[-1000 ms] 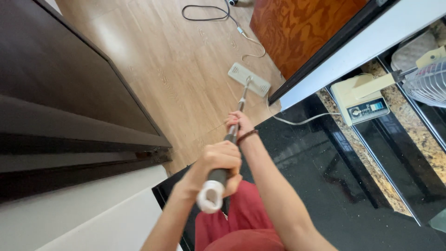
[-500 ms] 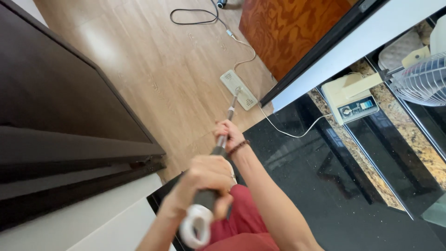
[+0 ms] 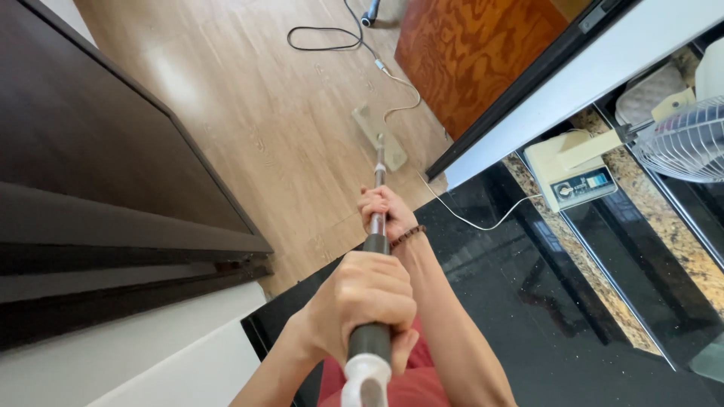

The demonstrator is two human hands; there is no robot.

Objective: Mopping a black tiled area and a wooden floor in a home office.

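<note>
The long grey metal mop with a flat pale pad (image 3: 381, 139) sits at top middle. It looks light and stiff. Left hand (image 3: 369, 301) wraps the dark grip; right hand (image 3: 385, 211) squeezes the pole.

I count one flat mop (image 3: 379, 143), two hands (image 3: 366, 301) on it, one beaded bracelet (image 3: 408, 237), one fan (image 3: 690, 139) at right, and what look like two cables (image 3: 324, 32), upper centre.

Open wooden floor (image 3: 249, 113) ahead of the mop head (image 3: 379, 136), dark cabinet (image 3: 98, 173) closing the left side, wooden door (image 3: 483, 53) at right, white cord (image 3: 452, 211) and black cable (image 3: 324, 34) lying across the floor, fan base (image 3: 569, 173) further right
</note>
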